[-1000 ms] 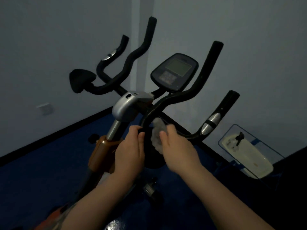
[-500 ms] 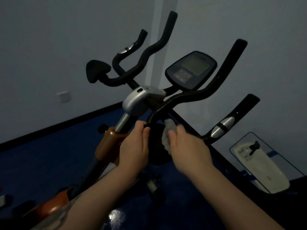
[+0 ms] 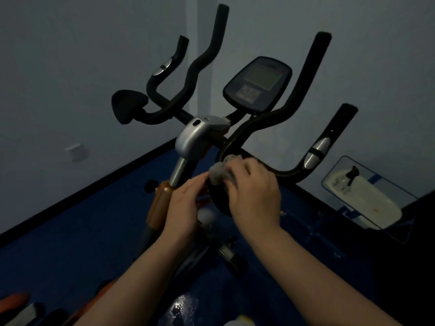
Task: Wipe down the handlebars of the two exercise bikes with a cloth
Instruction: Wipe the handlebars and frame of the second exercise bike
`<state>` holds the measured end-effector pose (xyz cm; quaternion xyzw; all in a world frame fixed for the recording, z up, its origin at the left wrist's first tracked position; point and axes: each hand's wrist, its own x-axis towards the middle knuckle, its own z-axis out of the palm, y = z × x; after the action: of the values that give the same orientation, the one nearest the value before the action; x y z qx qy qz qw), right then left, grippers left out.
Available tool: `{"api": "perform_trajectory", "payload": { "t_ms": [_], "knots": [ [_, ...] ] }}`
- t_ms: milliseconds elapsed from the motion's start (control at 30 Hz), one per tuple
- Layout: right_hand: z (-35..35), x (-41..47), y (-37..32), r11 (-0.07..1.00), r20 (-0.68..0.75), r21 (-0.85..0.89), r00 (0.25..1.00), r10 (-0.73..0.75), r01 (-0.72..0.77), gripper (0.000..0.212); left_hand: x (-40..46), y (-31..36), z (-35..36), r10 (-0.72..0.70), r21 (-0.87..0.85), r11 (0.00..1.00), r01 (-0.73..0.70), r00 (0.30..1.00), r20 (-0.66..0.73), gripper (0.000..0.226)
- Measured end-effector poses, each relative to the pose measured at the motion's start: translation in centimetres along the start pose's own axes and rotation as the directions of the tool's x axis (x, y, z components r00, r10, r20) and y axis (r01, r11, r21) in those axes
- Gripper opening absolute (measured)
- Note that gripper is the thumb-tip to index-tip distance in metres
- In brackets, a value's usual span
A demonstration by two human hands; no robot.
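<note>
An exercise bike with black handlebars fills the middle of the dim room. Its right bar curls down into a loop near me and ends in a round black pad. My right hand holds a crumpled grey cloth against the bottom of that loop, above the pad. My left hand rests at the pad's left edge, fingers touching it beside the cloth. The left bars rise beyond, with another black pad. A grey console sits between the bars.
A silver stem housing tops an orange frame post. A white tray in a clear box lies on the blue floor at right. Grey walls meet in a corner behind the bike. A wall socket is at left.
My right hand has turned over and slid left with the cloth, onto the bottom of the loop. My left hand has dropped slightly. The view has shifted so the bike sits further right.
</note>
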<state>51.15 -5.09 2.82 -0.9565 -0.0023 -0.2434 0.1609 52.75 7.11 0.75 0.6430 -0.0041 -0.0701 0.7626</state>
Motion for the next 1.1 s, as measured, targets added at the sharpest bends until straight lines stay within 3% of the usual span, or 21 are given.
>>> {"api": "perform_trajectory", "payload": {
  "t_ms": [133, 333, 500, 533, 600, 667, 733, 800, 933, 1100],
  "knots": [
    [-0.9, -2.5, 1.2, 0.941, 0.199, -0.102, 0.934, -0.297, 0.321, 0.022, -0.1, 0.1, -0.5, 0.023, 0.012, 1.0, -0.024, 0.997, 0.079, 0.031],
    [-0.1, -1.1, -0.5, 0.992, 0.082, -0.12, 0.996, -0.021, 0.031, 0.022, 0.3, -0.2, -0.9, 0.075, 0.091, 0.992, -0.089, 0.985, 0.154, 0.034],
    [-2.5, -3.9, 1.5, 0.922, 0.238, -0.206, 0.931, -0.276, 0.326, 0.03, 1.0, -0.2, -1.2, 0.046, 0.067, 0.996, -0.059, 0.981, 0.188, 0.032],
    [-3.2, -3.6, 2.0, 0.932, 0.224, -0.194, 0.939, -0.262, 0.306, 0.028, 1.2, -0.3, -1.1, 0.032, 0.06, 0.997, -0.043, 0.984, 0.175, 0.028],
    [-4.4, -2.3, 2.5, 0.991, 0.116, -0.076, 0.989, -0.096, 0.105, 0.023, 1.7, -0.2, -0.7, 0.124, 0.208, 0.966, -0.154, 0.981, 0.149, 0.018],
    [-4.2, -0.4, 2.6, 0.983, -0.011, 0.083, 0.987, 0.163, -0.161, 0.015, 2.6, -0.2, 0.1, 0.302, 0.426, 0.832, -0.355, 0.935, 0.187, 0.008],
    [-2.4, 1.3, 1.9, 0.94, 0.01, 0.103, 0.945, 0.327, -0.326, 0.017, 3.9, -0.1, 1.2, 0.425, 0.547, 0.678, -0.49, 0.869, 0.252, 0.01],
    [-0.3, 1.4, 0.8, 0.925, 0.064, 0.067, 0.927, 0.37, -0.374, 0.022, 4.8, -0.1, 2.6, 0.453, 0.588, 0.629, -0.509, 0.855, 0.255, 0.009],
    [0.4, -2.0, 0.9, 0.907, 0.032, 0.064, 0.91, 0.414, -0.415, 0.025, 4.9, -1.9, 4.1, 0.523, 0.606, 0.644, -0.467, 0.847, 0.097, 0.007],
    [0.2, 0.7, 2.2, 0.885, 0.19, -0.091, 0.864, 0.466, -0.457, 0.032, 5.0, -3.2, 4.4, 0.635, 0.609, 0.611, -0.505, 0.773, 0.005, 0.02]
  ]
}}
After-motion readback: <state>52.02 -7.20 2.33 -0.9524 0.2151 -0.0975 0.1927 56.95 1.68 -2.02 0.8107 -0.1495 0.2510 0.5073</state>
